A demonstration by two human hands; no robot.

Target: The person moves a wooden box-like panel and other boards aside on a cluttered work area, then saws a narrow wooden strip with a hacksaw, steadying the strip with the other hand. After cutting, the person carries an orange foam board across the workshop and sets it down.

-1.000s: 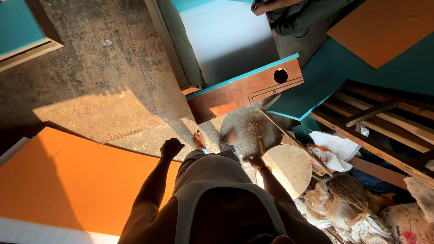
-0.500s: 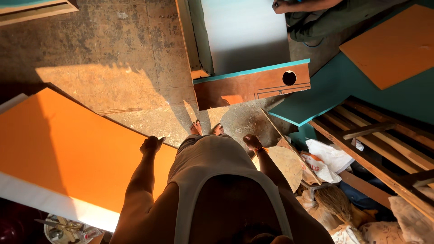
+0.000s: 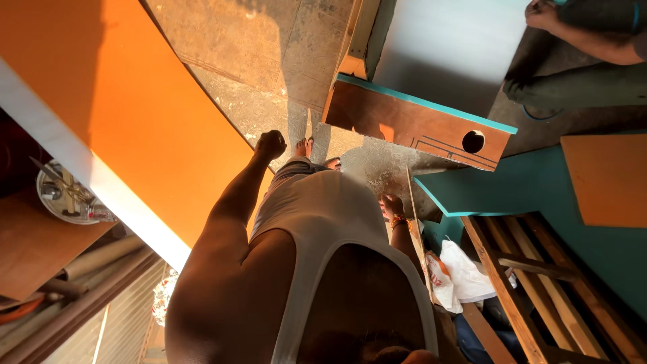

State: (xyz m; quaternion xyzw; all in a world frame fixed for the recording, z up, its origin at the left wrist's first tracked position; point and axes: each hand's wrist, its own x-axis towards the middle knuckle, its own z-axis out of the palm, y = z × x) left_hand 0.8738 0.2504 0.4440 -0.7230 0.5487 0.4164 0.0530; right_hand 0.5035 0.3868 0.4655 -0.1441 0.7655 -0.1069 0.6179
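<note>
Orange laminate covers the big flat board [image 3: 135, 114] that fills the upper left of the view, its pale edge running down and to the right. The left hand [image 3: 271, 144] hangs curled into a loose fist just beside that board's right edge, over the bare concrete floor [image 3: 269, 61]; it holds nothing, and whether the knuckles touch the orange face cannot be told. The right hand [image 3: 391, 205] sits low at the person's other side, fingers closed on the upper edge of a thin wooden panel [image 3: 418, 236] that stands on edge and runs down along the right hip. An orange band circles that wrist.

Between the two hands the person's bare feet [image 3: 306, 147] show on the dusty floor, which is sunlit in patches. Just beyond the feet stands a brown wooden cabinet piece [image 3: 411, 125] with a teal top edge and a round hole near its right end; a pale sheet [image 3: 445, 47] leans behind it. To the right lies a teal board [image 3: 539, 182], with a smaller orange board [image 3: 606, 178] on it and a slatted wooden frame [image 3: 539, 283] below. A white plastic bag [image 3: 465, 273] rests beside the frame. At top right another person's hand [image 3: 542, 15] rests on the pale sheet's corner. At far left a round metal tin [image 3: 64, 195] of small tools sits on a brown shelf [image 3: 34, 249].
</note>
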